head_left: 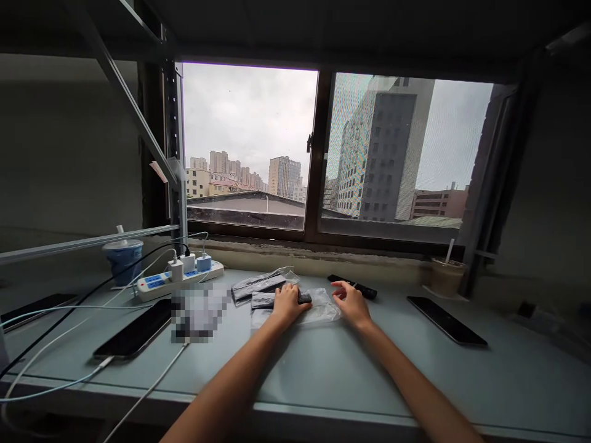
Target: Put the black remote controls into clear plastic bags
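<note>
The left hand [287, 303] was closed over a small dark object [305, 298], the fingers curled across its top and the thumb along its near side, so that only its right end showed, jutting from the grip toward the other hand. A crumpled clear plastic bag [325, 300] lay on the bench [318, 375] between the two hands, its right edge just beside the right hand [353, 304]. That hand held nothing visible; its fingers were bent, with the thumb and forefinger parted, and whether it touched the bag could not be told. Right behind it lay a long black remote [368, 291], partly hidden by the fingers. On the other side, just left of the gripping hand, a dark wrapped packet [262, 299] lay close to the fingers, and a second wrapped packet [257, 287] rested behind it, nearer the window. Well apart to the right, a black phone [447, 321] lay flat, while a white power strip [159, 285] stood toward the back left.
</note>
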A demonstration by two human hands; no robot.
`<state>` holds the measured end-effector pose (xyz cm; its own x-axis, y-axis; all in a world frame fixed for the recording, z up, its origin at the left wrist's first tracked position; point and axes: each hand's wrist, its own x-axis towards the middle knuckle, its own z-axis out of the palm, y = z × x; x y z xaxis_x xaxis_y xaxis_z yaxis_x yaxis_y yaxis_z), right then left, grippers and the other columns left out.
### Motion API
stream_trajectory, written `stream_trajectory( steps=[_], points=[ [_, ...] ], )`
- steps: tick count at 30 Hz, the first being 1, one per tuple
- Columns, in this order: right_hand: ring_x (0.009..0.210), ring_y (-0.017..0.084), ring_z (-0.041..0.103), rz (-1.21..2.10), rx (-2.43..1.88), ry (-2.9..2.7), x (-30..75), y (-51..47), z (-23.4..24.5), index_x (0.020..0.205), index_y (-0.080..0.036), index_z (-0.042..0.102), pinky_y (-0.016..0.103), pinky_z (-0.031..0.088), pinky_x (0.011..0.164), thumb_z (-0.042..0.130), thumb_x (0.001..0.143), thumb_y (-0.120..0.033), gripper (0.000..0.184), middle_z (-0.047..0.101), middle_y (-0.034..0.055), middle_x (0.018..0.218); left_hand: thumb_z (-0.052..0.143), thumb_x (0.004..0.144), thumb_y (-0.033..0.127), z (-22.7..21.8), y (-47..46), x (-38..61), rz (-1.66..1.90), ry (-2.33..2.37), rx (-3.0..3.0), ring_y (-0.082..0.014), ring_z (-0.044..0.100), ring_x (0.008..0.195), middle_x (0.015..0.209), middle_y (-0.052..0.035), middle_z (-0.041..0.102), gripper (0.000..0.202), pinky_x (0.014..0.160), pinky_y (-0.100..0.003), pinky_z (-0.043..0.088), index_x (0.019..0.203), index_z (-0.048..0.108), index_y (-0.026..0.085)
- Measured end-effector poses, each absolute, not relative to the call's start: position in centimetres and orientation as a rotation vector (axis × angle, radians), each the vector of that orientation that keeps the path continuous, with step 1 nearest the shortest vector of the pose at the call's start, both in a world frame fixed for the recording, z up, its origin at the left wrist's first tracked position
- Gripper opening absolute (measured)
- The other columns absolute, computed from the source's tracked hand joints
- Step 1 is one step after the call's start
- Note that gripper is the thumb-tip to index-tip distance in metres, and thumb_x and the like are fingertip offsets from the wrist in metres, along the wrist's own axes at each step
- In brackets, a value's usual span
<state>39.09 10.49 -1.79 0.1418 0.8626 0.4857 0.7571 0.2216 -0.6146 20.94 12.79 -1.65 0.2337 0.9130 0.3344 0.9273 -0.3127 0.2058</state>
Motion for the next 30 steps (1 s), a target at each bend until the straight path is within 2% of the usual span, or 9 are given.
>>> stream_trajectory(
  steps=[7, 15, 21, 25, 30],
  points=[
    [0.070, 0.016, 0.062, 0.113, -1.519, -1.573, 39.6, 10.2, -1.2, 0.099, -0.023, 0.057, 0.025, 0.044, 0.063, 0.055, 0.071, -0.023, 0.028, 0.068, -0.0008, 0.078, 0.061, 0.071, 0.048, -1.2, 13.0, 20.6, -0.756, -1.712, -2.453, -0.0225, 0.053, 0.098, 0.101, -0.0046, 0.060, 0.035, 0.084, -0.033, 0.032, 0.095, 0.056, 0.022],
    [0.070, 0.017, 0.061, 0.068, -1.658, -1.607, 39.6, 10.4, -1.4, 0.091, -0.023, 0.063, 0.024, 0.039, 0.058, 0.057, 0.072, -0.032, 0.021, 0.067, -0.0008, 0.075, 0.062, 0.069, 0.050, -0.8, 12.4, 21.2, -0.886, -1.593, -2.446, -0.0182, 0.058, 0.079, 0.091, -0.0012, 0.059, 0.036, 0.069, -0.026, 0.038, 0.092, 0.057, 0.022],
    [0.074, 0.017, 0.062, 0.070, -1.762, -1.551, 39.9, 10.3, -1.2, 0.085, -0.023, 0.065, 0.024, 0.037, 0.057, 0.044, 0.082, -0.034, 0.024, 0.068, -0.0001, 0.075, 0.060, 0.069, 0.052, -1.6, 12.6, 21.6, -0.781, -1.453, -2.536, -0.0183, 0.059, 0.076, 0.091, -0.0012, 0.059, 0.039, 0.065, -0.026, 0.038, 0.093, 0.057, 0.021],
    [0.076, 0.017, 0.062, 0.075, -1.789, -1.541, 39.9, 10.3, -1.2, 0.078, -0.022, 0.065, 0.024, 0.037, 0.057, 0.046, 0.080, -0.035, 0.023, 0.069, 0.0000, 0.081, 0.058, 0.072, 0.051, -1.5, 12.8, 21.4, -0.708, -1.470, -2.580, -0.0184, 0.059, 0.076, 0.091, -0.0016, 0.059, 0.036, 0.064, -0.026, 0.038, 0.092, 0.057, 0.021],
    [0.072, 0.016, 0.061, 0.076, -1.814, -1.523, 39.6, 9.9, -0.9, 0.070, -0.023, 0.064, 0.024, 0.034, 0.055, 0.052, 0.075, -0.042, 0.023, 0.068, -0.0008, 0.076, 0.051, 0.078, 0.051, 0.0, 12.9, 20.0, -0.873, -1.668, -2.352, -0.0195, 0.059, 0.081, 0.098, -0.0035, 0.057, 0.038, 0.066, -0.027, 0.038, 0.102, 0.055, 0.022]
  ],
)
